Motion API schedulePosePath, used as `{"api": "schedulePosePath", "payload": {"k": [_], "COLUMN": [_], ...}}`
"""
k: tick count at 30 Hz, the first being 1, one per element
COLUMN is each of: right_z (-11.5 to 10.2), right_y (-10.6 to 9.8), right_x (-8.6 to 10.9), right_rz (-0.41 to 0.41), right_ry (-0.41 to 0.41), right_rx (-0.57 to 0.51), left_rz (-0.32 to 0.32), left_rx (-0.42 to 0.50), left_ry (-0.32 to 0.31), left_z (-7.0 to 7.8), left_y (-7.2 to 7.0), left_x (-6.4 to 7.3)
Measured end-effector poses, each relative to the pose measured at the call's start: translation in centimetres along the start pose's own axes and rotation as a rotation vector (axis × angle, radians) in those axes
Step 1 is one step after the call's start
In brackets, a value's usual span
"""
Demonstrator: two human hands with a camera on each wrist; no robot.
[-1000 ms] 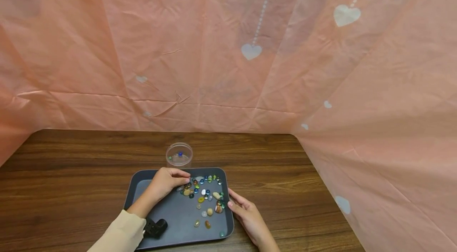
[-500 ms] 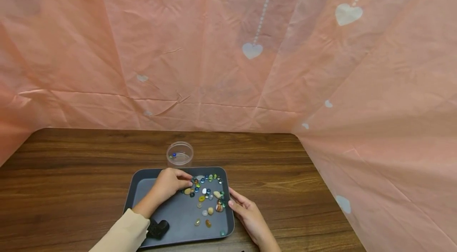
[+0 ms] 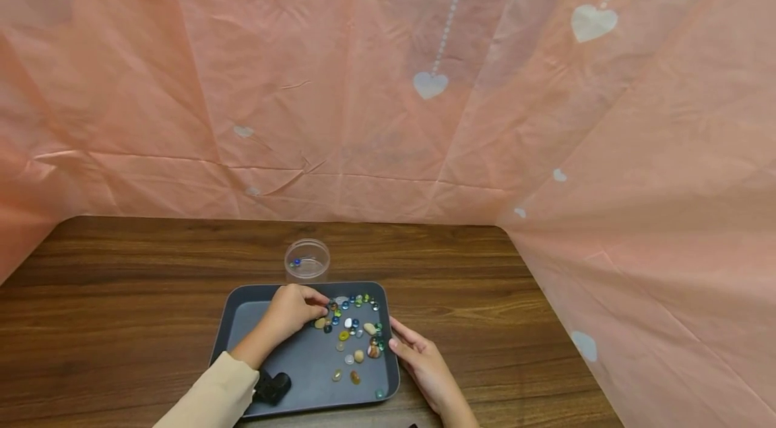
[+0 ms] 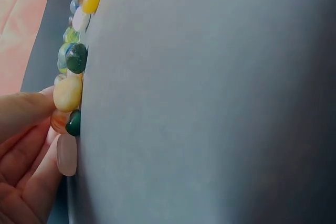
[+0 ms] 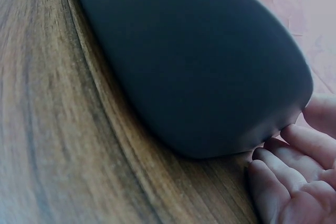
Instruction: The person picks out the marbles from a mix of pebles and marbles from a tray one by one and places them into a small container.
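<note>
In the head view my left hand (image 3: 292, 310) reaches over a dark grey tray (image 3: 303, 387). Its fingertips are down among glass marbles and smooth pebbles near the far wall. Seen from the left wrist, the thumb and fingers come in behind a cream pebble (image 4: 68, 94), an orange-swirled marble (image 4: 59, 121) and a pale oval stone (image 4: 66, 154); I cannot tell whether they pinch one, as the stones hide the tips. My right hand (image 3: 424, 367) holds the tray's right edge, thumb at the rim. The right wrist view has its bent fingers (image 5: 278, 169) against the outer wall.
A clear round container (image 3: 308, 261) with a blue marble and a small green one inside stands behind the tray. A black object (image 3: 274, 387) sits by the left sleeve, over the tray. Pink cloth with hearts (image 3: 364, 77) hangs around the wooden table (image 3: 473, 280).
My left hand has shifted slightly right among the marbles. In the clear container the blue marble has rolled left, close to the green one. My right hand stays at the tray's edge.
</note>
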State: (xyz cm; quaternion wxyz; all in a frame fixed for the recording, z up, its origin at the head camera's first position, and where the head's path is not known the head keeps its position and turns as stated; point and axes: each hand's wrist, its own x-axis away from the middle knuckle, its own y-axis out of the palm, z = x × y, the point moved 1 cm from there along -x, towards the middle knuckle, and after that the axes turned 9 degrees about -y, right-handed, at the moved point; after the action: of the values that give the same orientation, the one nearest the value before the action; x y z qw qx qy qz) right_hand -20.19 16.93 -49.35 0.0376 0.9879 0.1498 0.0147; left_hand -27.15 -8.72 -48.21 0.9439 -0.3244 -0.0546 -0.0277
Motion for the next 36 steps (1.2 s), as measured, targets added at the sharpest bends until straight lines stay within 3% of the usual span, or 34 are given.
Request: {"api": "schedulePosePath", "payload": {"k": [7,14,18,27,32,36], "right_z": [0.2,0.2,0.2,0.2,0.2,0.3], "right_y": [-0.1,-0.1,-0.1,-0.1,-0.1,-0.1], "right_x": [0.0,-0.1,-0.1,-0.1,-0.1,-0.1], "right_rz": [-0.008,0.003,0.007,0.007,0.012,0.01], "right_ry": [-0.015,0.002,0.006,-0.001,-0.002,-0.003], "right_rx": [-0.012,-0.011,-0.008,-0.005,-0.002,0.004], "left_rz": [-0.025,-0.221,-0.251,-0.218,-0.191,-0.154], "left_rx": [0.095,0.597,0.745,0.846,0.882,0.859], "left_ry": [-0.035,-0.103,-0.103,-0.062,-0.081,-0.098], "left_z": [-0.5,-0.5,-0.4,0.4,1.0,1.3], "left_y": [-0.7,-2.0,-2.8,-4.7,-5.5,-6.0], "left_x": [-0.1,-0.1,-0.1,-0.5,-0.8,-1.1]}}
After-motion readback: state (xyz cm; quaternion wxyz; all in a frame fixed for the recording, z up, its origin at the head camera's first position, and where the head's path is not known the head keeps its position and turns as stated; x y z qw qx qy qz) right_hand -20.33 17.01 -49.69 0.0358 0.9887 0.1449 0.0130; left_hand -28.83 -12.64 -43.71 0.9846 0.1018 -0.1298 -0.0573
